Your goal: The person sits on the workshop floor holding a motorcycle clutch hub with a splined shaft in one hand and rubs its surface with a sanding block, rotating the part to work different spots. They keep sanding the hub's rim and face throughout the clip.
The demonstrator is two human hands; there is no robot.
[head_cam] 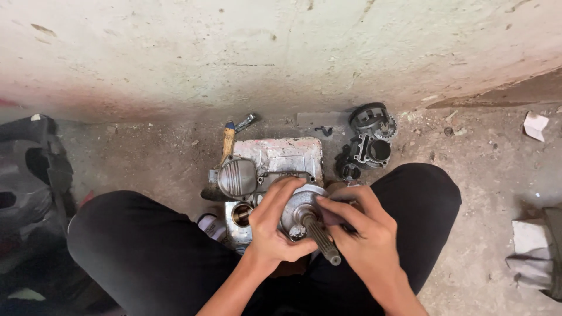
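My left hand point(275, 225) grips a round grey metal engine part point(298, 206) from its left side; a splined shaft point(321, 239) sticks out of it toward me. My right hand point(363, 231) is closed on a small dark tool or piece point(329, 215) pressed against the disc's right face; what it is I cannot tell. Both hands work between my knees, over a finned metal cover point(237, 177) and a silver engine case point(287, 153) lying on the floor.
A wooden-handled hammer point(229, 139) lies behind the case. Dark engine parts, a cylinder block point(372, 151) and a toothed clutch basket point(372, 119), sit at the back right by the wall. A black bag point(29, 175) is at left, cloth point(535, 251) at right.
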